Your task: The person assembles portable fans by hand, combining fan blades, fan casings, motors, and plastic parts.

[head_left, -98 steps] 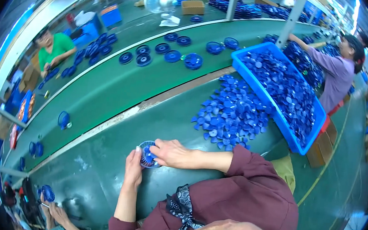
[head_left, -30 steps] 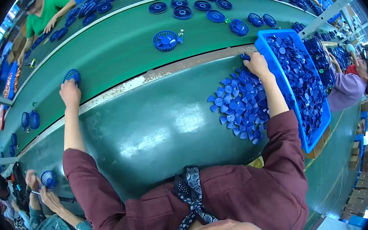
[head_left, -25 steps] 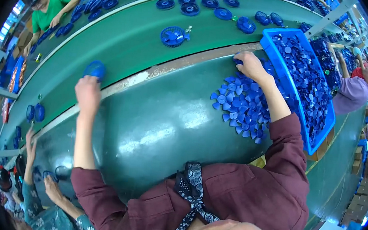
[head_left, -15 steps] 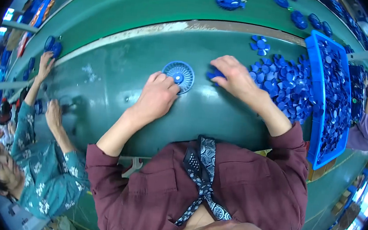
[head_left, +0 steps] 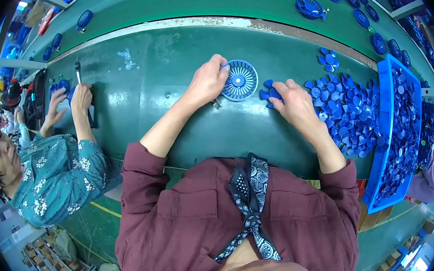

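Note:
My left hand [head_left: 208, 82] grips the left rim of a round blue fan grille [head_left: 241, 88], thumb and fingers closed on its edge. The grille's ribs fan out around a small pale centre, and it stays over the green worktable [head_left: 184, 43]. Just to its right, my right hand [head_left: 296, 104] pinches a small blue fan blade wheel [head_left: 268, 92] with several petals. A narrow gap separates the wheel from the grille. Part of the wheel is hidden by my right fingers. A small dark piece [head_left: 216, 103] shows below the grille, too unclear to name.
To the right lie a heap of blue fan blades [head_left: 347, 114] and a blue bin [head_left: 375, 177] full of more. Beyond the table's worn ledge [head_left: 186, 24], a green conveyor [head_left: 198, 3] carries blue grilles [head_left: 309, 6]. On the left, a co-worker's hand [head_left: 81, 96] holds a tool [head_left: 78, 72].
My left hand has gone from lying over the grille to gripping its left rim. My right hand keeps the fan blade, now nearer the grille. The view shifted; the co-worker's hand left the conveyor.

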`<action>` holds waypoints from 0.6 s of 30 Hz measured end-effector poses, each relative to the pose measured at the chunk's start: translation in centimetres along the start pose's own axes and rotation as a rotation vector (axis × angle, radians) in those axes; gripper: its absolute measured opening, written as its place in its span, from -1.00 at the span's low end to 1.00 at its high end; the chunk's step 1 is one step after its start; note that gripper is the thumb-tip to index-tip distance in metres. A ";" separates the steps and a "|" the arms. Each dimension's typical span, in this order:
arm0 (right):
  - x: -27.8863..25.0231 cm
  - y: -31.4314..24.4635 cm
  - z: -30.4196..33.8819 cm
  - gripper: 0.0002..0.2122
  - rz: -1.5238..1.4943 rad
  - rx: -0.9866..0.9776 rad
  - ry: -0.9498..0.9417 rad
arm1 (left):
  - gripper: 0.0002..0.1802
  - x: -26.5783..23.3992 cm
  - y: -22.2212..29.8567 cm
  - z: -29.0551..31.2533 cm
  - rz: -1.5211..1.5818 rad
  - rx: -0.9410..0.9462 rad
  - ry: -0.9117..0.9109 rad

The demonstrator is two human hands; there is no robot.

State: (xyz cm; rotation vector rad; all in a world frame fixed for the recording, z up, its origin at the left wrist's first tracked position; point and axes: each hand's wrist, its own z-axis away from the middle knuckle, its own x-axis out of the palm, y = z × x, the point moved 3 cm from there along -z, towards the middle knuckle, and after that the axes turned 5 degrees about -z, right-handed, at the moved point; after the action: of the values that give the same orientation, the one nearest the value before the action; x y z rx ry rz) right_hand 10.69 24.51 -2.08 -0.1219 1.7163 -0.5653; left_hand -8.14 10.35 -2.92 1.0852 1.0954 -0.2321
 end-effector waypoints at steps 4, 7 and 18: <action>-2.8 -2.5 -0.7 -0.64 -0.187 -0.059 0.194 | -0.63 1.1 -0.4 1.0 0.764 -0.253 -0.119; -3.0 -5.3 -1.8 -0.67 -0.160 -0.204 0.278 | -0.63 2.1 0.0 1.7 1.079 -0.281 -0.183; -0.5 -6.5 -3.3 -0.65 -0.220 -0.239 0.197 | -0.72 2.0 1.7 3.6 1.209 -0.211 -0.103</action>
State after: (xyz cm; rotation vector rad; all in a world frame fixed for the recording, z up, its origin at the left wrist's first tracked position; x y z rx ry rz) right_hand 6.23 20.04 1.60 -0.4415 1.9732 -0.5448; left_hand -3.96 8.99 -3.40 1.3388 0.2253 0.7607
